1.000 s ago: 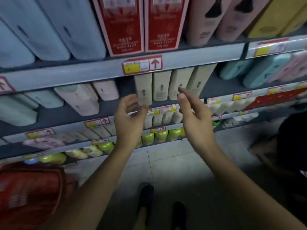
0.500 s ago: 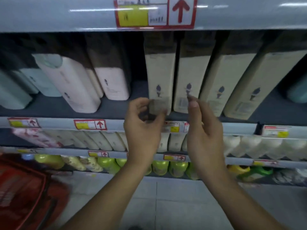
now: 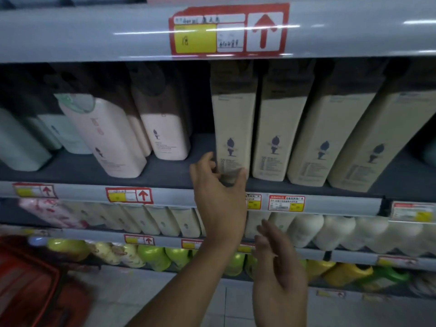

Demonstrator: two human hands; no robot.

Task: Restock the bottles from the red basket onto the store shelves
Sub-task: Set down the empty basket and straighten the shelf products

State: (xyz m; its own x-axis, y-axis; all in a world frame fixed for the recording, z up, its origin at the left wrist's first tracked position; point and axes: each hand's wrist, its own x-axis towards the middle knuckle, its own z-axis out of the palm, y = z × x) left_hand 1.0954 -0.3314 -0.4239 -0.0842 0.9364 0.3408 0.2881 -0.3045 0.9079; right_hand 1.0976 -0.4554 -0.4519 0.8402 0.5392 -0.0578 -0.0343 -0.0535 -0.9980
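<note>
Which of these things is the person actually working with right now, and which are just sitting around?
In the job:
left hand, gripping the base of the leftmost cream bottle
right hand, held open lower down
red basket

Just there:
pink bottles
green bottles
price tag

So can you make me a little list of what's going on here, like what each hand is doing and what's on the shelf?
left hand: grips the bottom of the leftmost cream bottle, thumb on one side, fingers on the other
right hand: held lower, fingers straight, holding nothing
cream row: four tall cream bottles side by side on the grey shelf
to their left: pink bottles, one leaning
red basket: bottom left, blurred
price tag: red and yellow, arrow up
</note>
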